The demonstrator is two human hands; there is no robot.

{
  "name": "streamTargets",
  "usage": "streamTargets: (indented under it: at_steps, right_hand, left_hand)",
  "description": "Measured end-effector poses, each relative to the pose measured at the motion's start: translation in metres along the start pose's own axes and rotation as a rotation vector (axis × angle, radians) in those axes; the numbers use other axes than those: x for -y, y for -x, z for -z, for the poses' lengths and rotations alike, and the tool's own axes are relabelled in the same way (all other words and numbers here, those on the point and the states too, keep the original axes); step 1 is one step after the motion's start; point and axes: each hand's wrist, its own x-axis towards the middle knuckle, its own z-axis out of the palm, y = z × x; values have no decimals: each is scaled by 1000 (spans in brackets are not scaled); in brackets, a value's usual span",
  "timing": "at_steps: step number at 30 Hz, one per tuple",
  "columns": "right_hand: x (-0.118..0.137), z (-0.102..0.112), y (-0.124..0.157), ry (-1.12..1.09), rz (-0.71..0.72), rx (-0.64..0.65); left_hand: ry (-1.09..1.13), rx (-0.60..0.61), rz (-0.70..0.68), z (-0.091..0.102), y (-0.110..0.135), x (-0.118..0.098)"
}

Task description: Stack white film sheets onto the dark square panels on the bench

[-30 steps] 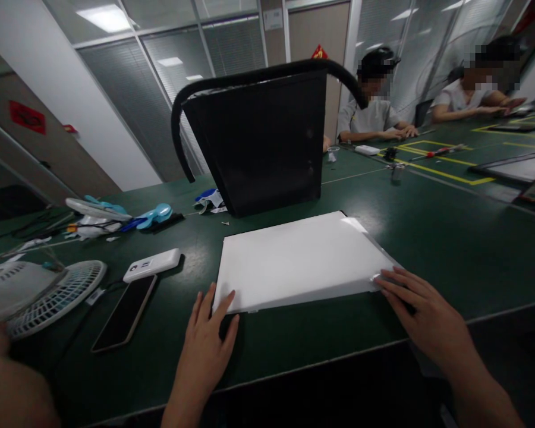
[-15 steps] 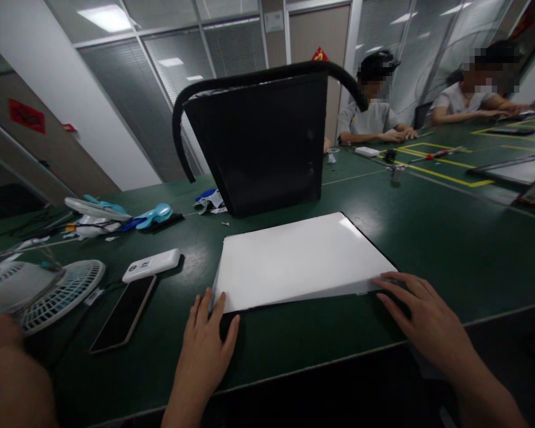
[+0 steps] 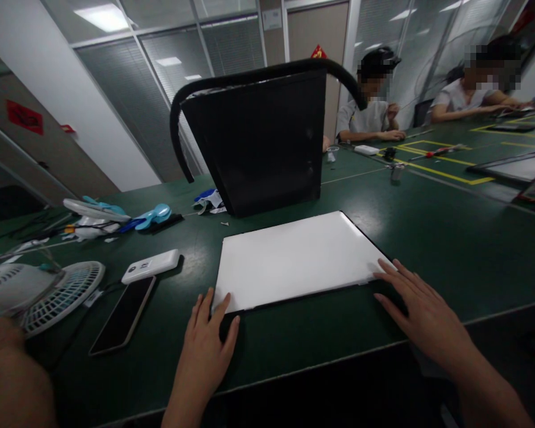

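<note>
A thin white rectangular panel with dark edges (image 3: 294,255) lies flat on the green tabletop in front of me. My left hand (image 3: 207,339) rests at its near left corner, fingers spread, the index fingertip on the white surface. At the near right corner, my right hand (image 3: 421,309) lies with its fingers stretched out and fingertips touching the white surface and edge. Neither hand is closed round anything. Behind the panel stands a black upright board (image 3: 263,142) with a black foam-like tube (image 3: 267,72) arching over its top.
To my left lie a dark-screened phone (image 3: 125,315), a white power bank (image 3: 151,266) and a white fan (image 3: 66,291). Another person's blurred hand or arm (image 3: 15,374) is at the lower left. Two people (image 3: 372,119) sit across the table. Yellow tape (image 3: 446,171) marks the far right.
The white sheet on top has settled flush along the panel's near edge, where a grey slanted strip showed before. My right fingers have shifted slightly up onto the corner. My left hand barely moved.
</note>
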Motion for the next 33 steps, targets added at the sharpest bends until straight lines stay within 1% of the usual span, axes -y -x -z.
streamTargets:
  at_steps: [6, 14, 19, 25, 28, 30, 33]
  right_hand:
    - [3, 4, -2, -6, -10, -28]
    - [0, -1, 1, 26, 25, -12]
    - [0, -4, 3, 13, 4, -2]
    - [0, -2, 2, 2, 1, 9]
    - [1, 0, 1, 13, 12, 20]
    - [2, 0, 1, 17, -4, 0]
    - [5, -2, 2, 50, -92, -65]
  left_hand:
    - [8, 11, 7, 0, -1, 1]
    - [-20, 21, -15, 0, -1, 2]
    - [-13, 14, -40, -1, -2, 1]
    - [10, 22, -37, 1, -1, 0]
    - [2, 13, -6, 2, -1, -2]
    - [-27, -8, 42, 2, -1, -2]
    - [-60, -34, 94, 2, -1, -2]
